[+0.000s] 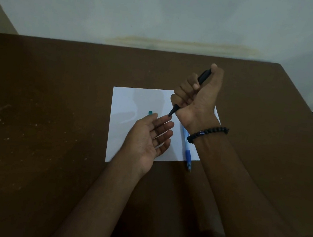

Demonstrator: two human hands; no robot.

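R hand [196, 92]: full fist grip on black pen [203, 77], fingers wrapped round the barrel, thumb capping the top end. Pen is held off the table, tilted, with the tip pointing down-left. The tip meets or sits just at a fingertip of the L hand [146, 137]; can't tell if there's real contact.

L hand: palm up, fingers relaxed and near straight, holding nothing, hovering over the paper [125, 101].

Progress, as I read it:
- Paper looks blank in the visible area, so no writing done yet.
- The fist grip isn't a writing grip. With the thumb on the end it looks like a click or tip check against the finger, so prob the prep stage.
- Small teal piece [150, 113] lies on the paper just beyond the L fingertips. Maybe a cap, too small to say.
- Blue pen [187, 152] lies on the paper's R edge, tip off the sheet toward the near side, partly under the R wrist, untouched.

Left to do: regrip to a tripod hold, bring the tip to the sheet, write.

Other: beaded bracelet [208, 134] on the R wrist, brown table [51, 101], dim light.
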